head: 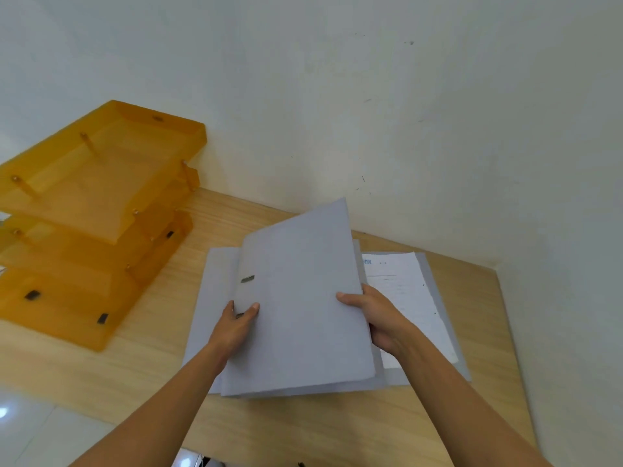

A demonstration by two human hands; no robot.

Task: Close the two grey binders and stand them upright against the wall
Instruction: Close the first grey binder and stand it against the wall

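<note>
1. Binders first: I see a closed grey binder held in both hands, its far end tilted up off the desk and its spine on the left, where a small metal slot shows.
2. My left hand grips the spine side near the near end, thumb pressed on the cover and the other fingers wrapped behind the spine.
3. My right hand pinches the right edge, thumb on top of the cover and fingers hidden beneath it.
4. Under and to the right lies a second grey binder, open and flat, with a white printed sheet showing on its right half.
5. Both binders sit toward the far right of the desk, near the pale wall.
6. Left of them stands a stack of orange translucent trays, its far end against the wall.
7. Between trays and binders I see a bare strip of desk along the wall.
8. To the right, the desk edge runs close beside a side wall, and the open binder lies near it.
</note>
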